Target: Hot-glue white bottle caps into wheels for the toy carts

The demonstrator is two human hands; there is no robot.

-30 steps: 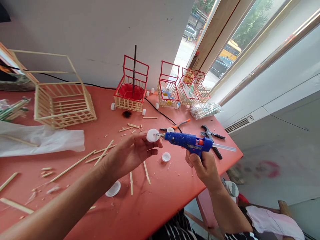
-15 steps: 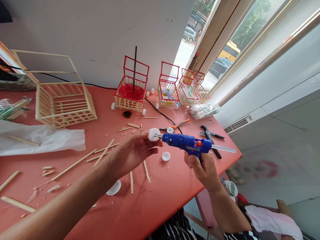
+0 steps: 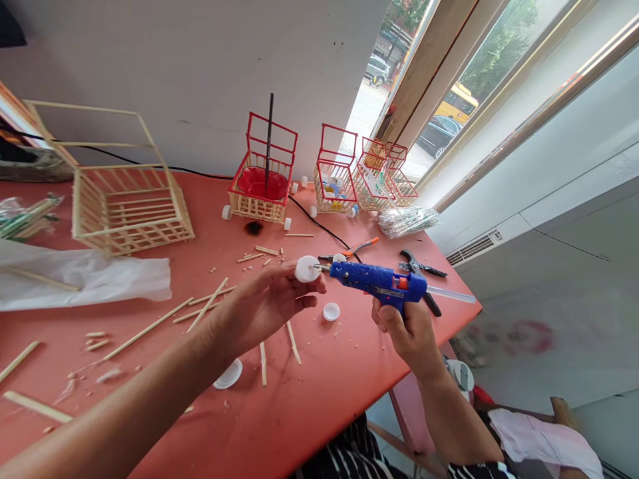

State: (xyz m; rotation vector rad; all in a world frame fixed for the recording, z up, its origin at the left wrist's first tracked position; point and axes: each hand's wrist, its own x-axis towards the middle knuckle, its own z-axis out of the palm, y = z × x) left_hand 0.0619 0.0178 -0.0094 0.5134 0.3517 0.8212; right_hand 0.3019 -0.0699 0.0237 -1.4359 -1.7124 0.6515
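A white bottle cap (image 3: 305, 269) is pinched in the fingertips of my left hand (image 3: 279, 299), above the red table. My right hand (image 3: 407, 329) grips a blue hot glue gun (image 3: 377, 283) by its handle, with a clear glue stick (image 3: 452, 294) poking out of its back. The metal nozzle (image 3: 322, 267) points left, right at the cap's edge; whether it touches the cap I cannot tell. Below the hands a second white cap (image 3: 331, 311) lies on the table, and another cap (image 3: 339, 258) is partly hidden behind the gun.
Wooden-stick baskets stand along the wall: a large plain one (image 3: 132, 206), a red-rimmed one (image 3: 262, 193) on white cap wheels, and several smaller ones (image 3: 335, 183). Orange-handled pliers (image 3: 364, 246), black cutters (image 3: 419, 266), loose sticks (image 3: 150, 327) and a white lid (image 3: 228, 374) lie on the table (image 3: 309, 412).
My right hand has drawn the glue gun slightly to the right, so its nozzle has backed from the cap's middle to its edge. My left hand holds the cap almost still.
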